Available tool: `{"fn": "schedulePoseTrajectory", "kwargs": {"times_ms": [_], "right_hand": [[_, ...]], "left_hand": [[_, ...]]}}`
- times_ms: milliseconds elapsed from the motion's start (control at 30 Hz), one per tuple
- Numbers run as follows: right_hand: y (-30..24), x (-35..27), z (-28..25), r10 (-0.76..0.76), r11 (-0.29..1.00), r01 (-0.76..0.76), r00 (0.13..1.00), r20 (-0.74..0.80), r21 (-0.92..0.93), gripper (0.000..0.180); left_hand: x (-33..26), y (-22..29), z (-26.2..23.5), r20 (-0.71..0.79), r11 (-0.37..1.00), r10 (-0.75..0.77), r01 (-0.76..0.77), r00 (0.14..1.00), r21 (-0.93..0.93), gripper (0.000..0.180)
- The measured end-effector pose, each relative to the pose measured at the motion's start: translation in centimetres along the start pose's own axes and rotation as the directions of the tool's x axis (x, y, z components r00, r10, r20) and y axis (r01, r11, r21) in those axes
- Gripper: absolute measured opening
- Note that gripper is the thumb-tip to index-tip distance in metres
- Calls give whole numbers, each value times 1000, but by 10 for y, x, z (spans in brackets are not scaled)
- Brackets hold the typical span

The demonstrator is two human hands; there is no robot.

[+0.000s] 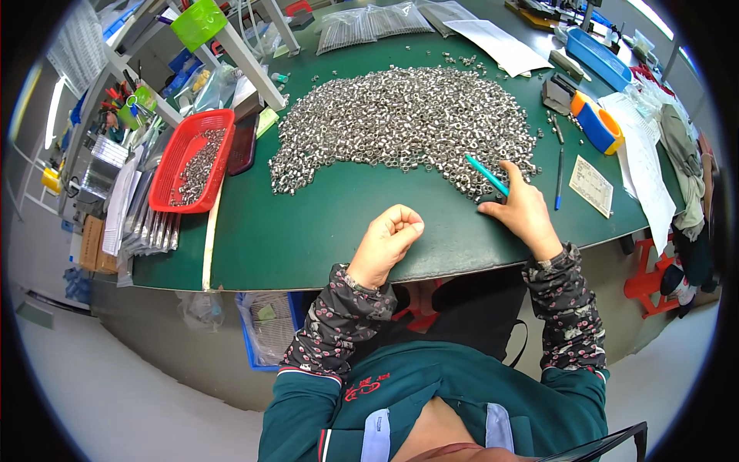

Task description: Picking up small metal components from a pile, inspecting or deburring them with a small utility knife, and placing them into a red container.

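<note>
A broad heap of small shiny metal rings (400, 108) spreads over the green table (308, 239). At the heap's near right edge, my right hand (527, 212) holds a slim teal tool (486, 175); it looks like tweezers, but its kind is not clear. The tool's tip points up and left over the rings, while my thumb and index finger stand apart around it. My left hand (389, 240) is closed above the table's near edge, apart from the heap. Its fingers are curled together, and whatever they may hold is hidden.
A red plastic basket (219, 127) with more rings stands at the left, beside a dark phone (244, 144). To the right lie a blue pen (559, 181), a paper card (591, 186) and a yellow-blue tape dispenser (598, 125). Bagged parts (373, 27) lie at the back.
</note>
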State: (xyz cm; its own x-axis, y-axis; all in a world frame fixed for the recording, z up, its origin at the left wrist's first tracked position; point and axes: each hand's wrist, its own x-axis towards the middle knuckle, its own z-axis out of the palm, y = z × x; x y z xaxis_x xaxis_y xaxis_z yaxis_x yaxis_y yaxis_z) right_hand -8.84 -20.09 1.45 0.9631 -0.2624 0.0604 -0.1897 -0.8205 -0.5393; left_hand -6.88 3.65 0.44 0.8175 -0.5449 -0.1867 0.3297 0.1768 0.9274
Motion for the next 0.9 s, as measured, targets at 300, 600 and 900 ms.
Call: {"fn": "schedulePoseTrajectory", "kwargs": {"times_ms": [300,600,900], "right_hand": [[-35,33,37,-95,995,94,995,-18,-42,66],[-48,39,50,-137,990,136,988,-66,-23,63],[-46,30,44,-140,953,196,961,-237,231,33]], "left_hand": [[-4,23,-40,-291,974,215,-227,932,-9,7],[30,7,-13,-114,555,431,-164,895,815,17],[59,-14,9,-31,282,520,-137,854,949,16]]}}
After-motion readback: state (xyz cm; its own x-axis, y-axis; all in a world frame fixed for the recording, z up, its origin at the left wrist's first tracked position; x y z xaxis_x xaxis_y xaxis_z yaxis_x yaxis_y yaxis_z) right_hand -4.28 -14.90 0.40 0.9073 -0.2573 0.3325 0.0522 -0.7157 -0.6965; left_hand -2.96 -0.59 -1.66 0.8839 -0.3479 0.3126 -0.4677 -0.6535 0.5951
